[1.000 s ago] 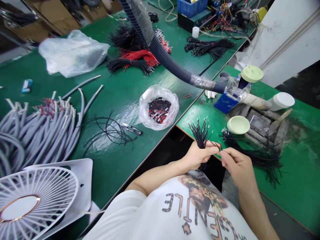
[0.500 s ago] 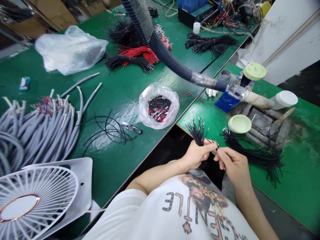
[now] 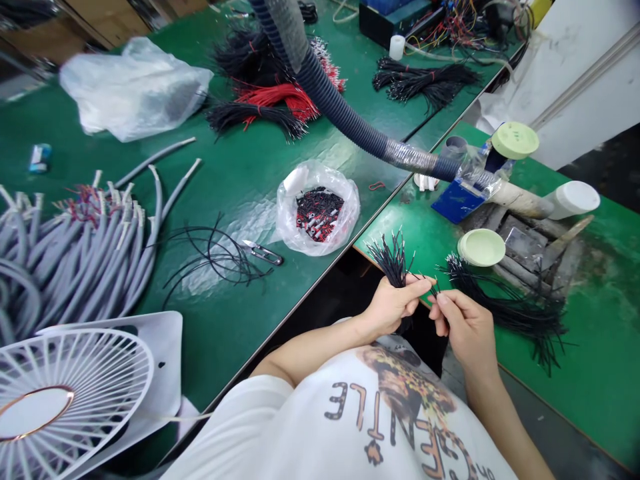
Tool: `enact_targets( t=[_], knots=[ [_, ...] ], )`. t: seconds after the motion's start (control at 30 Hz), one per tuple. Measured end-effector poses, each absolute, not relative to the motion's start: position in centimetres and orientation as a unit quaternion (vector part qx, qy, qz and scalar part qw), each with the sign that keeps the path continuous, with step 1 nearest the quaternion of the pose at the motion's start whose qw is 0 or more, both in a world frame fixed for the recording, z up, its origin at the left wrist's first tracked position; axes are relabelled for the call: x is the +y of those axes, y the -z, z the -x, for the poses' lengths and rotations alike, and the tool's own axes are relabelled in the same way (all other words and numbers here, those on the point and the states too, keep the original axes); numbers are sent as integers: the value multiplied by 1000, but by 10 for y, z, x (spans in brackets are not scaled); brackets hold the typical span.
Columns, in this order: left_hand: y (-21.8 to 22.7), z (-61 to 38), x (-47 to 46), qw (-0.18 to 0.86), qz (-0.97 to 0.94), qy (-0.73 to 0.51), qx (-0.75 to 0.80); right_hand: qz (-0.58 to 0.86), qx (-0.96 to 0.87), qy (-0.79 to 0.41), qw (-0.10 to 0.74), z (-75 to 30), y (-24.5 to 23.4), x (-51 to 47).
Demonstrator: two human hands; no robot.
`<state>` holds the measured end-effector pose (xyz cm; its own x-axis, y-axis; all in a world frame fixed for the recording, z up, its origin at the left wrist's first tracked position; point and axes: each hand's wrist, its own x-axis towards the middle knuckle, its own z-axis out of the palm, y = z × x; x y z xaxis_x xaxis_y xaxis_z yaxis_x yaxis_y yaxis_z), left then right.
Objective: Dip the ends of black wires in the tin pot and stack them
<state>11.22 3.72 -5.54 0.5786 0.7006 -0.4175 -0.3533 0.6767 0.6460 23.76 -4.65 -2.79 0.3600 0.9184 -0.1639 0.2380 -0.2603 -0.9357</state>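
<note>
My left hand [image 3: 395,303] is closed round a bunch of short black wires [image 3: 390,257] whose bare tips fan upward. Close beside it, my right hand [image 3: 463,323] pinches the end of a single black wire [image 3: 433,288] between thumb and fingers, next to the bunch. Both hands hover over the gap between the two green tables. A pile of loose black wires [image 3: 505,307] lies on the right table [image 3: 590,373] just right of my right hand.
An open plastic bag of red and black terminal wires [image 3: 318,212], small snips [image 3: 264,252] and a loop of thin black wire [image 3: 213,257] lie on the left table [image 3: 240,180]. Grey cables [image 3: 75,247], a white fan [image 3: 75,393], a corrugated hose [image 3: 340,110], pale green lids [image 3: 481,247] surround them.
Both hands drifted slightly up and left with the bunch. My right hand drew in closer to the left hand, still pinching a wire.
</note>
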Motion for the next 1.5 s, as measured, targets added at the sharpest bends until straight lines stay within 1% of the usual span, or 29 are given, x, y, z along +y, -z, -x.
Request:
enact_targets(
  t=[0.4, 0.63, 0.8, 1.13, 1.23, 1.4, 1.5],
  knots=[
    [60, -114, 38, 842, -254, -313, 359, 706, -389, -358, 472, -234, 31, -42],
    [59, -115, 37, 839, -288, -309, 343, 707, -422, -358, 440, -236, 29, -43],
    [62, -117, 36, 829, -293, -332, 343, 710, -436, -361, 419, -241, 30, -43],
    [61, -116, 35, 816, -326, -348, 327, 715, -455, -347, 401, -242, 28, -44],
    [62, -116, 35, 826, -317, -336, 322, 725, -451, -327, 406, -241, 28, -44],
    [58, -116, 34, 838, -314, -309, 323, 719, -446, -332, 417, -241, 32, -47],
    [57, -115, 34, 838, -308, -308, 328, 729, -443, -301, 426, -242, 34, -49]
  ],
)
